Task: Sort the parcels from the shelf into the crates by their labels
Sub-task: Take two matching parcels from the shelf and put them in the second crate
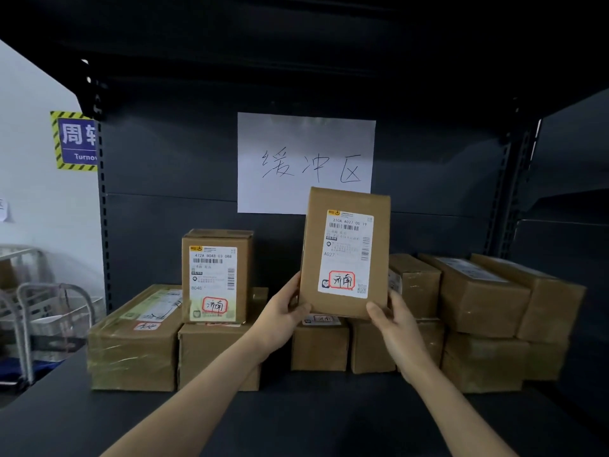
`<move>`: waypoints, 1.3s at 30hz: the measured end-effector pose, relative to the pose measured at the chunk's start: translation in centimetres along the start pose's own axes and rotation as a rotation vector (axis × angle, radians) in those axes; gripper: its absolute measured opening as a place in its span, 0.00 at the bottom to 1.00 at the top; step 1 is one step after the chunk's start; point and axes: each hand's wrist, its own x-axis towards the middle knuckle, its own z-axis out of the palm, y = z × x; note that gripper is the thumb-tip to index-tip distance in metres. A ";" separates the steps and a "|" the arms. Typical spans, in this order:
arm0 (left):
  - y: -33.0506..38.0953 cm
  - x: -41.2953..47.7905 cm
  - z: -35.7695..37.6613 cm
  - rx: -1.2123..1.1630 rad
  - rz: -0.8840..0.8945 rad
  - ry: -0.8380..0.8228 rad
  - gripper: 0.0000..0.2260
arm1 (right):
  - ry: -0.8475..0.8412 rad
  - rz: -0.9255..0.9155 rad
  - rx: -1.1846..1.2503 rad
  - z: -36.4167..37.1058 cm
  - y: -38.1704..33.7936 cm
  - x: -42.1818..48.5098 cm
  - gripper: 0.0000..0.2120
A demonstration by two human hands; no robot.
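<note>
A flat brown cardboard parcel (pixel 342 199) is held upright above the dark shelf (pixel 296 417), its white shipping label (pixel 347 252) facing me with a red-boxed handwritten mark at the bottom. My left hand (pixel 283 315) grips its lower left corner and my right hand (pixel 392 321) grips its lower right corner. Several other brown parcels stand on the shelf behind. One upright box (pixel 216 275) at left bears a similar label with a red mark.
A wide taped box (pixel 131 351) lies at the shelf's left. Stacked boxes (pixel 484 311) fill the right. A handwritten white paper sign (pixel 306 150) hangs on the back panel. Metal cart frames (pixel 39 311) stand beyond the shelf's left post.
</note>
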 end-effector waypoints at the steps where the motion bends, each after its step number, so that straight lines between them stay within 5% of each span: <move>1: 0.0 0.0 -0.1 0.029 0.004 0.009 0.26 | -0.001 -0.009 -0.003 0.2 0.1 0.1 0.17; 18: -2.3 -0.7 -2.5 0.496 0.013 0.399 0.29 | -0.069 0.009 -0.053 5.6 1.6 2.6 0.25; 31: -4.2 -4.6 -10.5 0.534 -0.074 0.757 0.24 | -0.089 0.031 -0.034 8.6 2.7 3.6 0.27; 36: -4.9 -3.6 -14.0 0.502 -0.342 0.553 0.45 | -0.131 0.083 0.087 8.6 2.5 4.5 0.26; 39: -5.2 -2.7 -14.5 0.380 -0.357 0.350 0.40 | -0.190 0.123 0.102 8.5 2.5 4.8 0.30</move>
